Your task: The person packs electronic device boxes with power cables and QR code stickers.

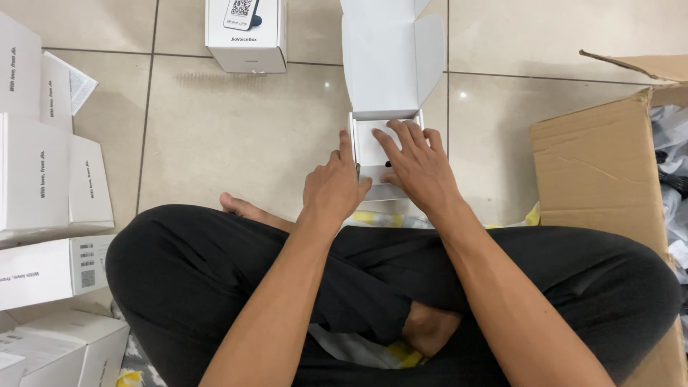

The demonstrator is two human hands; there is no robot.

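The small open white box (pixel 387 143) under the bare left hand (pixel 333 186) and right hand (pixel 419 168) was smooth, matt white cardboard, its raised lid showing a plain, unprinted inner face. The floor tiles (pixel 236 136) were beige ceramic with a soft sheen, catching small highlights, and were split by dark grout lines. The large carton (pixel 598 158) was raw brown corrugated cardboard, creased and rough at its torn flap. The stacked white boxes (pixel 43 179) looked like matt printed card. The trousers (pixel 215 265) were matt black cloth, lightly folded.
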